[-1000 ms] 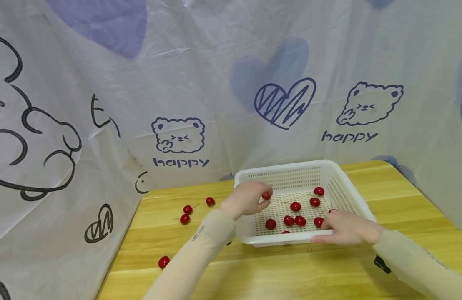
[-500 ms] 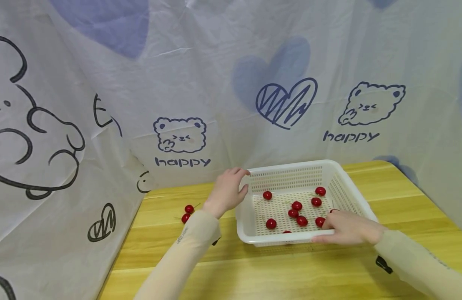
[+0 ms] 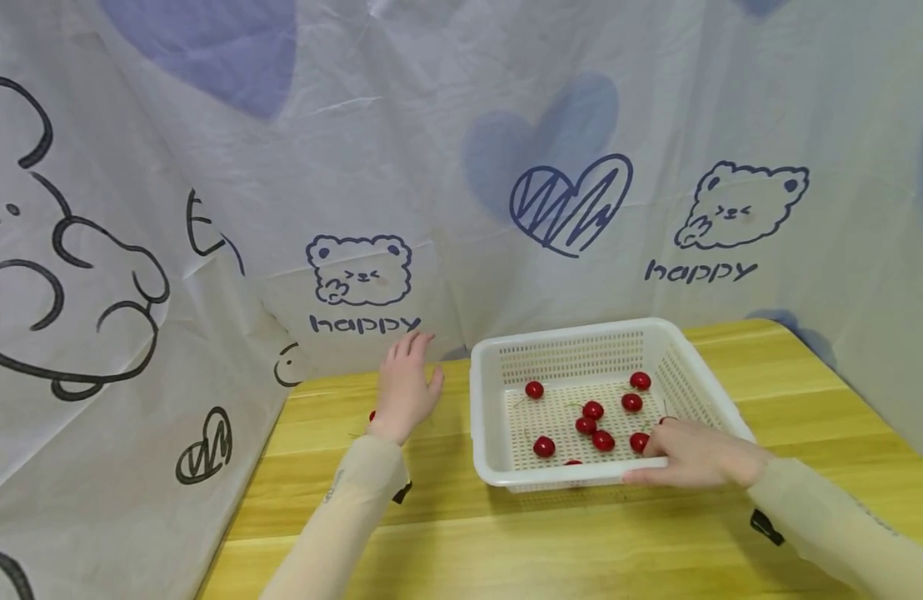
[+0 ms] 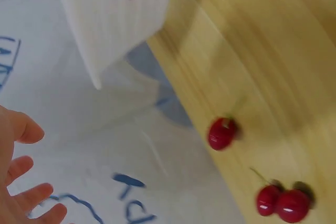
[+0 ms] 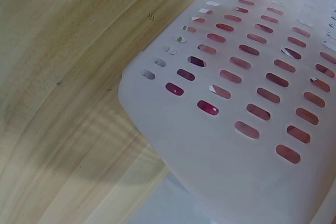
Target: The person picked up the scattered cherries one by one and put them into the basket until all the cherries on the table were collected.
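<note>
You can count one white basket; at least ten red cherries inside it, two of them partly hidden; three loose cherries outside it, by your left wrist view; one table; two hands, your left hand and your right hand; two bear drawings; two "happy" words.

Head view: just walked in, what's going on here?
A person is working with red cherries and a white basket on a wooden table. The right hand grips the basket's rim at the near right corner. The left hand is open beside the basket, with no cherry visible in it. Several cherries lie in the basket; the left wrist view shows three loose cherries on the table.
</note>
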The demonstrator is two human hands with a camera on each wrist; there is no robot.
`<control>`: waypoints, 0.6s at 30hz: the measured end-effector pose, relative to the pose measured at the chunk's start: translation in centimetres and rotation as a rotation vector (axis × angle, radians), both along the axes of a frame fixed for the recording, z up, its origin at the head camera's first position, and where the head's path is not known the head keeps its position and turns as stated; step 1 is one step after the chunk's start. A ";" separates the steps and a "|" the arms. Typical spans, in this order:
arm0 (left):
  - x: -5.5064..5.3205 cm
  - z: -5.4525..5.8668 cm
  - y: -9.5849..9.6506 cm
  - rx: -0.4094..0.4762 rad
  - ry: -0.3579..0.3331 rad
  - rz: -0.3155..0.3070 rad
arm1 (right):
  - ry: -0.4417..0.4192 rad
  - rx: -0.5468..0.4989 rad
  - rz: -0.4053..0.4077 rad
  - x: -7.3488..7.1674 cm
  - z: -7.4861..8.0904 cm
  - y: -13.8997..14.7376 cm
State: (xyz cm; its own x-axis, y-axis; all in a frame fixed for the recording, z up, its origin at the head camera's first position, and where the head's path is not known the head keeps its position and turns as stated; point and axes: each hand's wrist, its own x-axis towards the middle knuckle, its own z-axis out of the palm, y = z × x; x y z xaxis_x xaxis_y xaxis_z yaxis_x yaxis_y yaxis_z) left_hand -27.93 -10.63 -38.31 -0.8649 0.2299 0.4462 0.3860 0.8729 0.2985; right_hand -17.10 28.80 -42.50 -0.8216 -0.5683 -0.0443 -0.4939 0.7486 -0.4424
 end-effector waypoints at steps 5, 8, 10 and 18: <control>-0.5 -1.0 -2.3 0.024 -0.059 0.071 | -0.008 0.012 -0.013 -0.1 0.1 0.1; -0.9 -1.8 -3.7 0.010 -0.144 0.118 | -0.002 0.019 -0.015 -0.1 0.0 0.1; -1.0 -2.5 -4.4 0.007 -0.192 0.140 | 0.005 0.021 -0.014 -0.1 -0.1 0.1; -0.8 -4.4 -6.3 0.024 -0.300 0.209 | 0.003 0.021 -0.017 -0.1 0.0 0.0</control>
